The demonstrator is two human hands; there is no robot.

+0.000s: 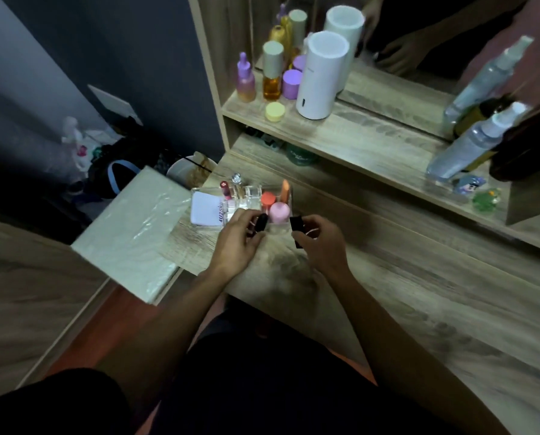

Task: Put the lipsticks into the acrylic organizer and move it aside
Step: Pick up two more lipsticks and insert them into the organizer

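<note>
The clear acrylic organizer (pixel 249 193) stands on the wooden vanity top (pixel 388 277), near its left edge. Inside it are a red lipstick (pixel 225 187), an orange-capped one (pixel 268 200), a pink-capped one (pixel 279 212) and a tall peach one (pixel 285 190). A white compact (pixel 206 210) lies in its left part. My left hand (pixel 237 238) holds a black lipstick (pixel 260 222) just in front of the organizer. Close beside it, my right hand (pixel 318 243) grips another black lipstick (pixel 296 227) upright.
The shelf behind carries a white cylinder (pixel 320 76), purple and amber bottles (pixel 273 70), a yellow jar (pixel 275 111) and spray bottles (pixel 469 142) at the right. A mirror (pixel 419 42) stands behind. A plastic-wrapped white block (pixel 130 233) lies left of the vanity.
</note>
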